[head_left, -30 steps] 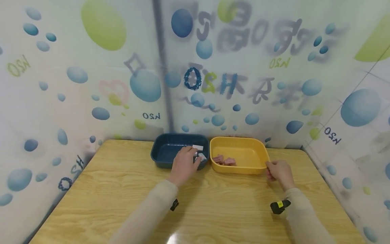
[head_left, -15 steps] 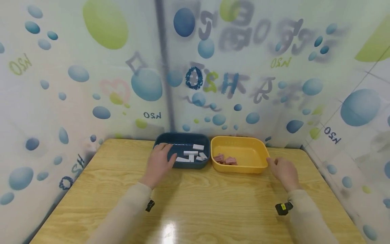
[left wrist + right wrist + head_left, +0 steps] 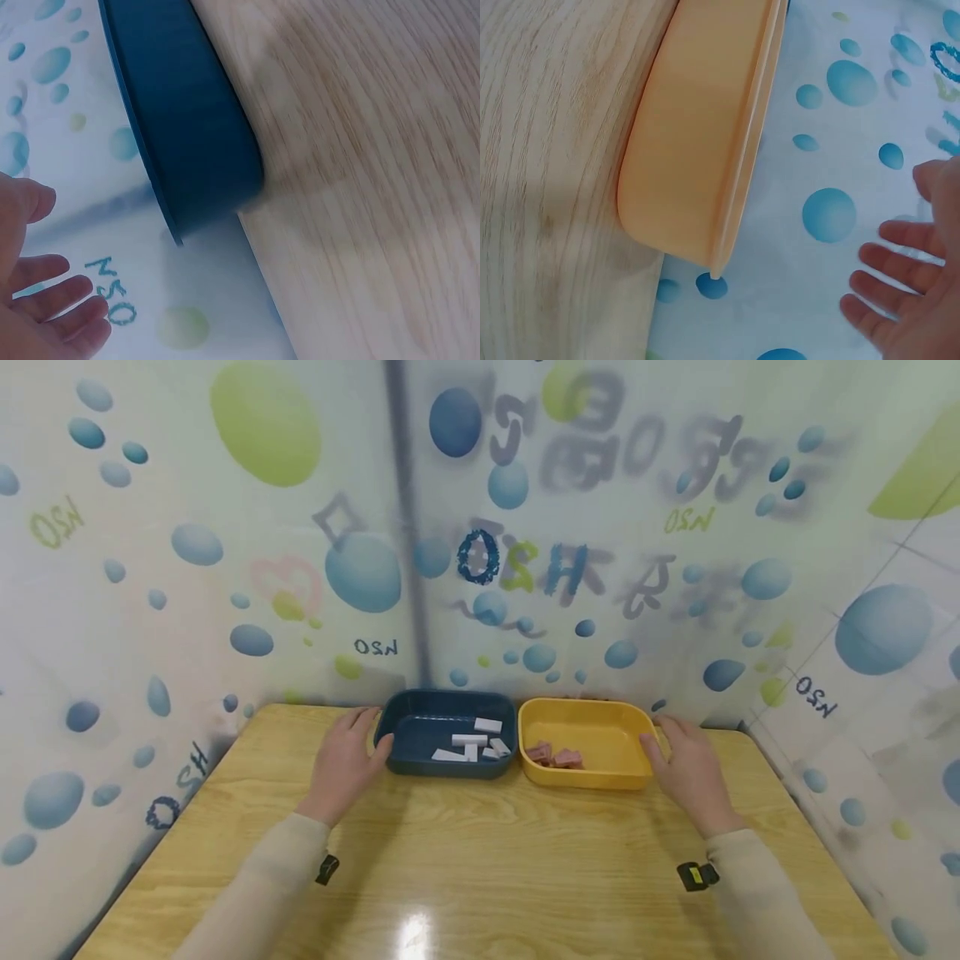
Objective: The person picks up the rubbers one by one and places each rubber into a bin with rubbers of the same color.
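A dark blue plastic bin point(image 3: 442, 768) and a yellow plastic bin point(image 3: 592, 779) stand side by side at the back of the table. Several white blocks point(image 3: 469, 740) lie in the right part of the blue bin. In the yellow bin's front left corner are several pinkish pieces point(image 3: 566, 758). My left hand point(image 3: 343, 766) is at the blue bin's left end, fingers spread and nothing in them; the left wrist view shows a gap between fingers and bin wall point(image 3: 180, 120). At the yellow bin's right end, my right hand point(image 3: 690, 772) has its fingers extended, also holding nothing.
The wood-grain table point(image 3: 480, 860) reaches toward me in front of both bins. Directly behind them rises a curtain point(image 3: 525, 485) printed with blue and green drops, and it also lines both sides.
My left hand has moved left, from over the white blocks to outside the blue bin's left end. The right hand has unfolded its fingers beside the yellow bin and shifted slightly back.
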Demonstrator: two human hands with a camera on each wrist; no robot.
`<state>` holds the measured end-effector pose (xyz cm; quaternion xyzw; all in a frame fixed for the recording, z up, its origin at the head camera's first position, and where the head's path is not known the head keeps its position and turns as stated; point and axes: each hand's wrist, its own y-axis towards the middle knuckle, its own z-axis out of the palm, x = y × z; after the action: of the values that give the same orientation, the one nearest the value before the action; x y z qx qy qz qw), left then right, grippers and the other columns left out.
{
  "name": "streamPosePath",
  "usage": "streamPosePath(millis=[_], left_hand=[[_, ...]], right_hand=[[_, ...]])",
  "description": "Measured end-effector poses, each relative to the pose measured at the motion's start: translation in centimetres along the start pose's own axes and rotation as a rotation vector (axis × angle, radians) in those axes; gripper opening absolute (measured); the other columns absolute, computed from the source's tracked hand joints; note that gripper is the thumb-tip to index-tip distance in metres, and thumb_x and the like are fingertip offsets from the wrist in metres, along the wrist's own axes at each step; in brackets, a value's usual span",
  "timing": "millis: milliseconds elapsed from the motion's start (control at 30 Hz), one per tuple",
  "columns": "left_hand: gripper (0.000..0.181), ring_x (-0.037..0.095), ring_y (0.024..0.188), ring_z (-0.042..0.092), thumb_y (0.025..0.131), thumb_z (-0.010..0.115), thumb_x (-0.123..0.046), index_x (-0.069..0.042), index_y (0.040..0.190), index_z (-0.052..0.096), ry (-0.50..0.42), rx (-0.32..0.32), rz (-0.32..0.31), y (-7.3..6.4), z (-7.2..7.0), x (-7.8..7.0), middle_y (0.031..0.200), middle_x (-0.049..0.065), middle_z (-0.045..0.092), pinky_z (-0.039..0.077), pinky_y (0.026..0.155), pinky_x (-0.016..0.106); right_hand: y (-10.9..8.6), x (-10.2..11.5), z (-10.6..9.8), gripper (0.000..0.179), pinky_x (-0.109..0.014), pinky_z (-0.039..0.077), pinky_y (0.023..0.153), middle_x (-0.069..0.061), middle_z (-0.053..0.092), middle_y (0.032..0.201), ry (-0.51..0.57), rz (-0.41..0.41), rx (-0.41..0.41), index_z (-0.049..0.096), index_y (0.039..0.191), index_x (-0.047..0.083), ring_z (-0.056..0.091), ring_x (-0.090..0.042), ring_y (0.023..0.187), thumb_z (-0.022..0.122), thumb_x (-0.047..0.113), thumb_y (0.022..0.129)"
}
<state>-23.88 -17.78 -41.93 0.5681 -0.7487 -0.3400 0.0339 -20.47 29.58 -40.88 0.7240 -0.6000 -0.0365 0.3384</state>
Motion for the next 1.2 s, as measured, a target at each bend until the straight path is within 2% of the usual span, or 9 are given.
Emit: streamPosePath(millis=[167, 467, 567, 767, 867, 1033, 1200], left_hand=[[0.052, 0.049, 0.124, 0.055, 0.094, 0.074, -0.017, 0.012, 0.134, 0.058, -0.004, -0.033, 0.004, -0.1, -0.3, 0.9, 0.134, 0.031, 0.058, 0.044, 0.105, 0.06], [0.054, 0.05, 0.127, 0.052, 0.095, 0.072, -0.017, 0.011, 0.138, 0.054, -0.02, -0.018, 0.001, -0.2, -0.4, 2.1, 0.138, 0.032, 0.055, 0.041, 0.108, 0.062], [0.056, 0.051, 0.13, 0.05, 0.097, 0.07, -0.018, 0.011, 0.141, 0.052, -0.024, 0.004, -0.009, -0.3, -0.5, 2.3, 0.142, 0.033, 0.052, 0.039, 0.109, 0.063], [0.061, 0.053, 0.134, 0.045, 0.1, 0.066, -0.022, 0.012, 0.146, 0.046, -0.016, 0.058, -0.041, -0.3, -0.7, 2.6, 0.148, 0.034, 0.046, 0.035, 0.112, 0.064], [0.062, 0.053, 0.136, 0.043, 0.1, 0.065, -0.023, 0.012, 0.147, 0.044, -0.008, 0.076, -0.044, -0.3, -0.6, 2.9, 0.15, 0.034, 0.044, 0.034, 0.113, 0.065], [0.062, 0.053, 0.136, 0.043, 0.101, 0.065, -0.025, 0.012, 0.147, 0.045, 0.008, 0.072, -0.024, -0.3, -0.2, 3.5, 0.15, 0.035, 0.044, 0.034, 0.113, 0.065], [0.062, 0.052, 0.136, 0.044, 0.102, 0.064, -0.026, 0.014, 0.145, 0.046, 0.057, 0.068, -0.001, -0.5, -0.1, 4.1, 0.148, 0.036, 0.045, 0.036, 0.112, 0.063]], right_hand=[[0.1, 0.5, 0.2, 0.041, -0.065, 0.044, 0.101, -0.033, 0.059, 0.129, -0.001, -0.071, -0.034, 0.06, 0.131, -0.012, 0.055, -0.053, 0.119, 0.067, 0.012, 0.099], [0.6, 0.0, 0.4, 0.042, -0.064, 0.045, 0.101, -0.032, 0.059, 0.132, -0.029, -0.129, -0.053, 0.06, 0.131, -0.013, 0.056, -0.051, 0.12, 0.069, 0.011, 0.097], [0.7, -0.2, 0.5, 0.043, -0.065, 0.043, 0.104, -0.033, 0.056, 0.137, -0.035, -0.143, -0.034, 0.06, 0.132, -0.013, 0.053, -0.052, 0.126, 0.068, 0.012, 0.098], [0.9, -0.6, 0.7, 0.048, -0.066, 0.036, 0.111, -0.032, 0.05, 0.147, -0.054, -0.114, 0.061, 0.056, 0.138, -0.013, 0.043, -0.053, 0.138, 0.062, 0.02, 0.103], [1.0, -0.9, 0.9, 0.049, -0.066, 0.035, 0.112, -0.033, 0.05, 0.147, -0.063, -0.118, 0.068, 0.055, 0.139, -0.014, 0.042, -0.052, 0.139, 0.062, 0.02, 0.103], [1.2, -1.4, 1.1, 0.05, -0.064, 0.035, 0.113, -0.034, 0.05, 0.146, -0.093, -0.138, 0.06, 0.053, 0.139, -0.015, 0.042, -0.052, 0.139, 0.063, 0.017, 0.102], [1.2, -2.2, 1.3, 0.052, -0.062, 0.033, 0.115, -0.034, 0.048, 0.147, -0.118, -0.133, 0.105, 0.05, 0.142, -0.014, 0.039, -0.052, 0.141, 0.06, 0.021, 0.105]])
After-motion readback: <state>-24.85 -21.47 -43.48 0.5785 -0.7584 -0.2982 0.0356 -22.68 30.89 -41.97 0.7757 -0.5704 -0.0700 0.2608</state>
